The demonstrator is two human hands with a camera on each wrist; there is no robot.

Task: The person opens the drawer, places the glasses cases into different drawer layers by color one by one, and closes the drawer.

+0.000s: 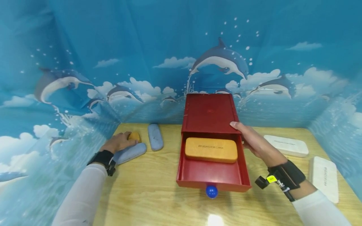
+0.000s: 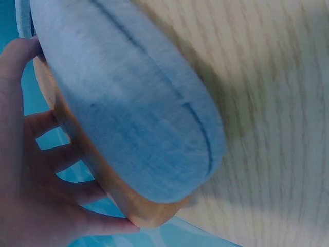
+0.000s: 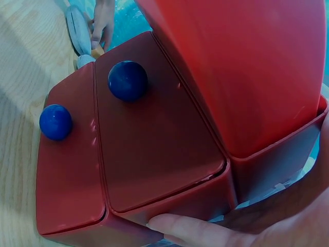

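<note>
My left hand (image 1: 119, 143) grips an orange glasses case (image 2: 113, 188) at the far left of the table, its thumb and fingertips along the case's side. A light-blue glasses case (image 1: 131, 153) lies right beside it and partly covers it in the left wrist view. In the head view a red drawer cabinet (image 1: 209, 113) stands in the middle, its top drawer (image 1: 212, 172) pulled out. Inside that drawer lies another orange glasses case (image 1: 211, 150). My right hand (image 1: 254, 142) steadies the cabinet's right side, thumb on the top edge; its other fingers are partly hidden.
A second light-blue case (image 1: 155, 137) lies at the back left. Two white cases (image 1: 286, 145) lie to the right. The two lower drawers (image 3: 159, 134) are closed, each with a blue knob (image 3: 127, 81). A dolphin-printed curtain (image 1: 158, 47) surrounds the table.
</note>
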